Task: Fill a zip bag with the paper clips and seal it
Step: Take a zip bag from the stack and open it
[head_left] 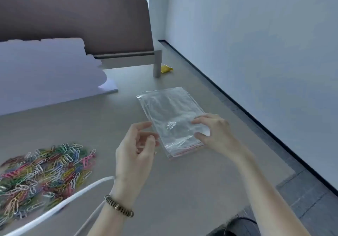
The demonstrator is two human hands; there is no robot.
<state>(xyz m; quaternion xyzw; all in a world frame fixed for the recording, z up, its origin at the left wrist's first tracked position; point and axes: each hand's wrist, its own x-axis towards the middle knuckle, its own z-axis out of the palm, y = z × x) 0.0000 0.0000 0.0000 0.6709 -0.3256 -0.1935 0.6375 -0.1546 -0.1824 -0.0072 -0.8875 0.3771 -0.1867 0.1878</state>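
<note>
A stack of clear zip bags (170, 111) with a red seal strip at the near end lies flat on the grey table (192, 184), right of centre. My right hand (214, 131) rests on the stack's near right part, fingertips and thumb touching the plastic. My left hand (136, 150) hovers just left of the stack with loosely curled fingers and holds nothing. A heap of coloured paper clips (42, 173) is spread on the table at the lower left, apart from both hands.
A white cable (60, 206) crosses the table near the clips. A blurred pale shape (45, 75) covers the table's back left. A brown partition (76, 18) stands behind. The table's right edge drops to dark floor beside a white wall (265, 44). A yellow scrap (166, 69) lies far back.
</note>
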